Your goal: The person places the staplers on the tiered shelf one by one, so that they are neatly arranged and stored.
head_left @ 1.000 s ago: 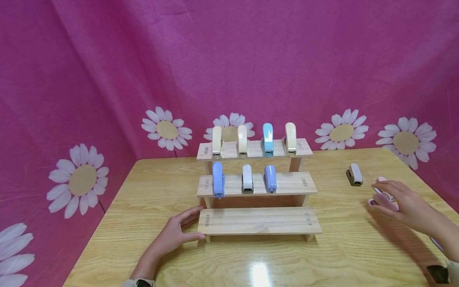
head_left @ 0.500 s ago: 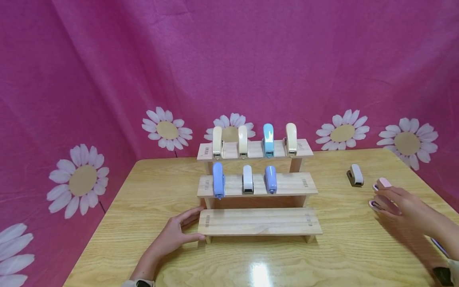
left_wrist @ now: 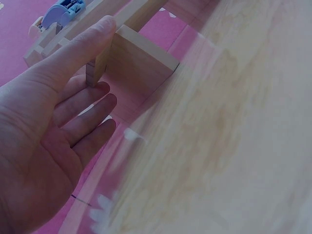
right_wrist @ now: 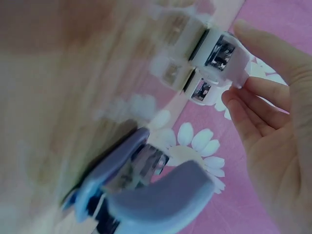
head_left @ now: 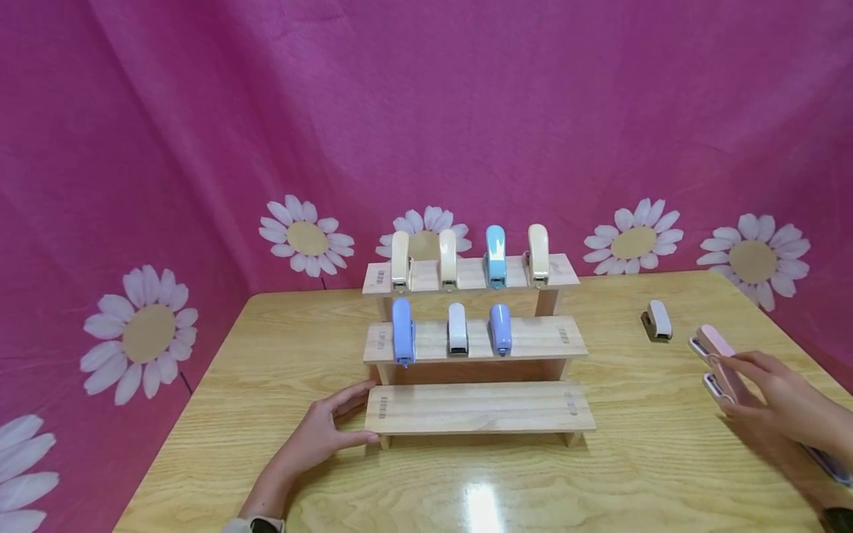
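My left hand (head_left: 326, 429) holds the left end of the lowest tier of a wooden three-tier stand (head_left: 480, 411). In the left wrist view, the thumb of the left hand (left_wrist: 53, 112) lies over the board, fingers around its end. On the right, my right hand (head_left: 780, 392) pinches a pink stapler (head_left: 731, 381) between thumb and fingers, close over the table. Just beyond it lies a second pink stapler (head_left: 716, 339). The right wrist view has the gripped stapler (right_wrist: 224, 53) between the thumb and fingertips, with the other stapler (right_wrist: 201, 90) right beside it.
Cream staplers (head_left: 448, 259) and a blue stapler (head_left: 496, 255) line the top tier. The middle tier bears two periwinkle staplers (head_left: 403, 333) and a white one (head_left: 457, 328). A white stapler (head_left: 658, 320) stands right of the stand; a lavender-blue stapler (right_wrist: 161, 195) lies near the right wrist.
My right hand has moved slightly right and toward me, drawing the nearer pink stapler away from the farther one. The left hand keeps its place on the stand.
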Tool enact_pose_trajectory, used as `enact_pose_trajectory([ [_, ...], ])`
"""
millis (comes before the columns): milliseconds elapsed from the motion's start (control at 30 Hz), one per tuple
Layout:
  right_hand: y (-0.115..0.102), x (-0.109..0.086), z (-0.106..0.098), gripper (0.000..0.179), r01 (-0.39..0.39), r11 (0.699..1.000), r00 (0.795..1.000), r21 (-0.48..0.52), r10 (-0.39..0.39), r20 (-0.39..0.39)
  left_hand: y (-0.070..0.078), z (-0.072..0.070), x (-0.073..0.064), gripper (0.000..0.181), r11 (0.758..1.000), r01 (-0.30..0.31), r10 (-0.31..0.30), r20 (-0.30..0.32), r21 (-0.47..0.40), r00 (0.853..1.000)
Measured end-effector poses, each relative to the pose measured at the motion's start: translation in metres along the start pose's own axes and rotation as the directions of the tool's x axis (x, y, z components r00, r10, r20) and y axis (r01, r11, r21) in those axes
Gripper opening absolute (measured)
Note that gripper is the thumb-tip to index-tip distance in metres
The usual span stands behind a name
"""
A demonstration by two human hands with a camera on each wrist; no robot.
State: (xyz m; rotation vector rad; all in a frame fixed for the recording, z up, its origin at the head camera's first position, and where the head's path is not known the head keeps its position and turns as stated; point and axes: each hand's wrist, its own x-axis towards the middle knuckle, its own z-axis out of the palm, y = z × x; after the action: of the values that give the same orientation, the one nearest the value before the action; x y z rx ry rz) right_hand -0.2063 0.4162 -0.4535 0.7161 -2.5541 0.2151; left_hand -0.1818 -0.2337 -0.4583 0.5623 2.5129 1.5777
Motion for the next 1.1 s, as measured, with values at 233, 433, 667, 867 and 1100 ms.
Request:
enact_pose_trajectory([
  [233,0.002,-0.010,-0.001,0.085,0.058,0.996,0.997,0.067,-0.054,-0.061,-0.002,0.000,0.001,0.078,1.000,0.022,-0.022,-0.013,-0.008,1.000],
  [433,0.004,-0.013,0.000,0.093,0.099,0.992,0.990,0.074,-0.090,-0.110,-0.004,0.000,0.001,0.080,0.999,0.032,-0.033,-0.020,-0.025,0.999],
  [667,0.003,-0.015,-0.004,0.082,0.028,0.999,0.996,0.030,-0.025,-0.086,-0.003,0.000,0.002,0.079,1.000,0.004,-0.004,-0.008,-0.029,1.000],
  [867,-0.005,-0.010,-0.003,0.078,-0.010,0.998,0.994,0.066,0.017,-0.112,-0.002,0.001,0.002,0.078,0.999,0.015,-0.016,-0.007,-0.031,1.000],
  [1100,-0.021,0.002,-0.008,0.074,-0.112,0.989,0.990,0.092,0.119,-0.076,-0.001,0.001,0.002,0.077,0.999,0.010,-0.010,-0.005,-0.044,1.000],
])
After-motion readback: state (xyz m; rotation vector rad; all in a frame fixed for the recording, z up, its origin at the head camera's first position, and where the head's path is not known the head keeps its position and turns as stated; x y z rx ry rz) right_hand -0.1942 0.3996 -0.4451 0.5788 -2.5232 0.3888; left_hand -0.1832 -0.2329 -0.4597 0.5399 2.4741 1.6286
